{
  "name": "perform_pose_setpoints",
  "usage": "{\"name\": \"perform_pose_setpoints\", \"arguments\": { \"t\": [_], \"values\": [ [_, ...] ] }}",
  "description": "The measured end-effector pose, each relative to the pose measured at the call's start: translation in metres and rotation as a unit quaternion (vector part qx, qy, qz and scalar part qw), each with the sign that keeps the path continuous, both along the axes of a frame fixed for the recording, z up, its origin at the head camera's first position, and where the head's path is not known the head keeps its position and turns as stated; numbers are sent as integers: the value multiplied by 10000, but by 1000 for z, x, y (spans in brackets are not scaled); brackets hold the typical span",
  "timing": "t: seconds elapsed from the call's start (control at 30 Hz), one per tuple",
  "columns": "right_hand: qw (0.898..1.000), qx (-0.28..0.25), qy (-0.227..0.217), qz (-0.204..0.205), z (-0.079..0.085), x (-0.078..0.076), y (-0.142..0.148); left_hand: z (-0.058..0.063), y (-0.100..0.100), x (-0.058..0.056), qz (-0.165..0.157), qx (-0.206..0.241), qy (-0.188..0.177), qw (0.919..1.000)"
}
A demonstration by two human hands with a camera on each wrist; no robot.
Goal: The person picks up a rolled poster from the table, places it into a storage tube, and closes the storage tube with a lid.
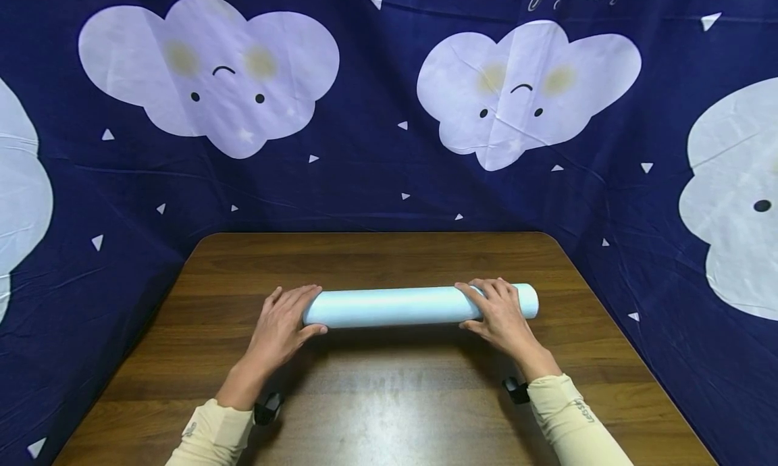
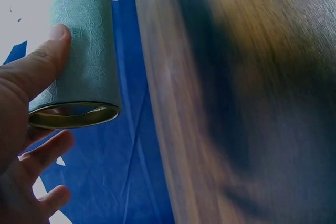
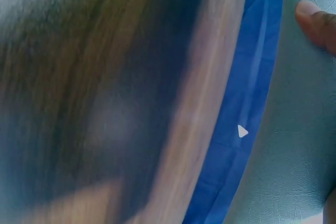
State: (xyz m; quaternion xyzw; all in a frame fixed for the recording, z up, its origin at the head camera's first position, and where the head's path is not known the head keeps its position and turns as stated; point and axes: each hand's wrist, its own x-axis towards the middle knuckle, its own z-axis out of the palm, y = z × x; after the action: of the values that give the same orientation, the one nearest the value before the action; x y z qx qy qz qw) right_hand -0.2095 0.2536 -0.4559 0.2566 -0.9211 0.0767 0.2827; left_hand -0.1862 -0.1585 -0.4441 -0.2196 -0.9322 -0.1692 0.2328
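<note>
Both hands hold a long light-blue tube [image 1: 389, 307], level and crosswise above the table, with its shadow below. At the tube's left end, the left hand [image 1: 276, 327] grips with the thumb on the near side and fingers over the far side. Nearer the other end, the right hand [image 1: 501, 317] grips it, and a short length sticks out beyond that hand. The left wrist view shows the tube's [image 2: 86, 61] wrinkled surface and a hollow end with a gold-coloured rim [image 2: 76, 115]. In the right wrist view, the thumb [image 3: 317, 22] lies against the tube [image 3: 289, 114].
A brown wood-grain table [image 1: 383, 398] extends under both arms. Dark blue cloth [image 1: 371, 148] printed with white clouds and small triangles hangs behind the table and at both sides. Each wrist carries a small black device [image 1: 267, 408].
</note>
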Motion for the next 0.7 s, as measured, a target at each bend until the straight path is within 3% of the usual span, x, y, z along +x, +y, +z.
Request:
{"name": "perform_pose_setpoints", "arguments": {
  "t": [0.27, 0.7],
  "values": [
    [9998, -25, -174, -14, -12, -7, -9, -10, -7, -7, 36, 47, -216, 9997],
    [9949, -130, -992, -146, -30, -15, -26, -28, -19, -15, 131, 4, -589, 9982]
  ]
}}
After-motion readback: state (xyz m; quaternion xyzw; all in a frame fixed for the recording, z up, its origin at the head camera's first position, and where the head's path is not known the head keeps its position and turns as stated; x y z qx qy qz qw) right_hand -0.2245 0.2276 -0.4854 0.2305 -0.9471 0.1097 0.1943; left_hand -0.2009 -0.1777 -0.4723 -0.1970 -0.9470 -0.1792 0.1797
